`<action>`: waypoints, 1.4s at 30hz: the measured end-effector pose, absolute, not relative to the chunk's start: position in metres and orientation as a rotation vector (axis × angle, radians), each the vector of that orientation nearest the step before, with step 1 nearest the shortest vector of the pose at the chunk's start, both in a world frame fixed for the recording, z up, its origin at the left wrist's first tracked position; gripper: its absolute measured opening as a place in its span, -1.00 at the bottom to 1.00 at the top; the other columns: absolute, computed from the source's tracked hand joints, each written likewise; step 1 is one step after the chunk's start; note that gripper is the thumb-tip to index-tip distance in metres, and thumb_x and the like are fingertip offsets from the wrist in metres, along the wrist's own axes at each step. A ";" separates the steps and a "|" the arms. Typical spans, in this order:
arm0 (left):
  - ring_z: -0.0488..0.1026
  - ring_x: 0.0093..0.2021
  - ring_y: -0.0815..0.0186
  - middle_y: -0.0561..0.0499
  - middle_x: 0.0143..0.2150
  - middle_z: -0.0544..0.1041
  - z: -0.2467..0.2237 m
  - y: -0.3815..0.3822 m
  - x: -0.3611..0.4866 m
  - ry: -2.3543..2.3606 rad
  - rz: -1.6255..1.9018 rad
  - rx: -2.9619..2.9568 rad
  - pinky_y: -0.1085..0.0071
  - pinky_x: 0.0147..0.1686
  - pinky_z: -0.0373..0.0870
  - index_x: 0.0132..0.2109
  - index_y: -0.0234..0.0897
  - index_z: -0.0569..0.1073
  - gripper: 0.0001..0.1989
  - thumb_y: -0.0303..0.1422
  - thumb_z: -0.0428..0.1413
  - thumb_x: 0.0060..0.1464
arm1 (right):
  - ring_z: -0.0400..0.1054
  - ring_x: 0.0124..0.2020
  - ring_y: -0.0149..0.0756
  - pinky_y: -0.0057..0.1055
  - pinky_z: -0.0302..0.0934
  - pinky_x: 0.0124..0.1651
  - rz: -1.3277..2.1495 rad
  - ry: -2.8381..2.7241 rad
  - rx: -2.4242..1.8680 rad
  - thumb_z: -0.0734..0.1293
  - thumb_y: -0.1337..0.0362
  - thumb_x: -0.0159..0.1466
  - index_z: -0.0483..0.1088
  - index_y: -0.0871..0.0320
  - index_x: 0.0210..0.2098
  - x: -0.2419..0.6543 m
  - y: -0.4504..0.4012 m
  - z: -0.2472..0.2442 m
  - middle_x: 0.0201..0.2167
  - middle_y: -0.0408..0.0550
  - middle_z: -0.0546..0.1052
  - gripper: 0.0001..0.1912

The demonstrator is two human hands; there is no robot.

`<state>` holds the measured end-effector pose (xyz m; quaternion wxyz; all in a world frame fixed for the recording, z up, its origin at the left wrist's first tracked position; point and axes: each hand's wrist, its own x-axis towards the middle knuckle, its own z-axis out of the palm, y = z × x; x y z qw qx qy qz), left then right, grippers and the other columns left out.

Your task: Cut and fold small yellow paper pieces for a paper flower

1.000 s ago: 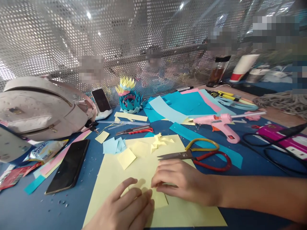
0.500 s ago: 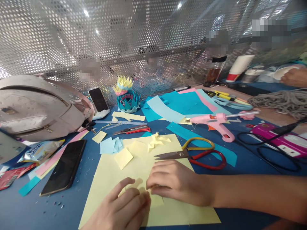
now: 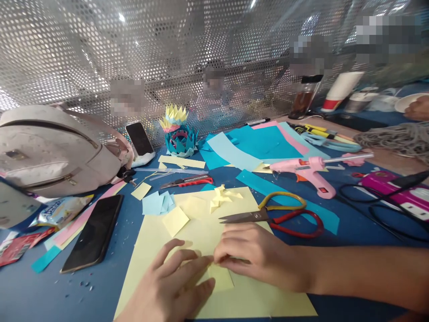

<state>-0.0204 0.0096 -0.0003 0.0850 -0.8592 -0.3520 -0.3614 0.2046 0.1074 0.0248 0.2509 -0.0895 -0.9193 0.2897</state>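
Note:
A small yellow paper square (image 3: 221, 278) lies between my hands on a large yellow sheet (image 3: 268, 302). My right hand (image 3: 256, 255) is closed, thumb and fingers pinching the square's upper edge; the exact grip is partly hidden. Beside it my left hand (image 3: 179, 281) rests with its fingers stretched out and apart, their tips at the square's left edge. Just beyond the right hand are scissors (image 3: 250, 217) with one yellow and one red handle. Folded yellow paper pieces (image 3: 221, 197), a loose yellow square (image 3: 176, 221) and a pile of light blue squares (image 3: 156, 204) lie at the sheet's far side.
A pink glue gun (image 3: 308, 170) and a red cutter (image 3: 194, 180) lie farther back. Behind them stands a pointed paper model (image 3: 181, 141). On the left are a dark phone (image 3: 95, 235) and a backpack (image 3: 50, 147); at right, a magenta power strip (image 3: 392, 188). Another person's hand (image 3: 417, 108) shows far right.
My left thumb and fingers have spread apart, uncovering more of the small yellow square. The right hand keeps its pinch. The whole view has shifted slightly.

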 end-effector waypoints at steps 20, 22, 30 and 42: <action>0.53 -0.11 0.32 0.04 -0.07 0.67 0.009 0.012 -0.026 -0.958 -0.975 -2.599 0.15 0.27 0.23 -0.10 -0.25 0.58 -0.72 -0.47 -0.04 0.43 | 0.35 -0.29 -0.30 -0.38 0.18 -0.25 0.338 -2.658 0.205 0.03 0.38 0.54 0.47 0.23 -0.20 0.206 0.127 0.032 -0.43 -0.06 0.51 -0.60; 0.51 -0.10 0.31 0.02 -0.04 0.66 0.008 0.011 -0.028 -0.932 -0.935 -2.611 0.12 0.28 0.22 -0.09 -0.27 0.58 -0.68 -0.47 -0.08 0.45 | 0.35 -0.29 -0.30 -0.37 0.16 -0.26 0.275 -2.687 0.240 0.02 0.38 0.54 0.47 0.22 -0.20 0.207 0.130 0.033 -0.44 -0.08 0.50 -0.60; 0.50 -0.06 0.29 -0.03 -0.07 0.63 0.007 0.006 -0.023 -0.980 -0.824 -2.534 0.14 0.35 0.10 0.01 -0.32 0.55 -0.63 -0.48 -0.17 0.46 | 0.40 -0.30 -0.29 -0.33 0.13 -0.30 0.342 -2.697 0.228 0.12 0.25 0.53 0.47 0.19 -0.22 0.209 0.131 0.033 -0.46 -0.08 0.51 -0.67; 0.41 -0.15 0.22 -0.09 -0.17 0.43 0.018 0.009 -0.023 -1.044 -0.727 -2.615 0.15 0.02 0.41 0.08 -0.25 0.52 -0.66 -0.45 -0.14 0.44 | 0.45 -0.37 -0.29 -0.29 0.06 -0.27 0.490 -2.644 0.107 0.12 0.22 0.53 0.44 0.16 -0.32 0.210 0.131 0.029 -0.51 -0.08 0.55 -0.63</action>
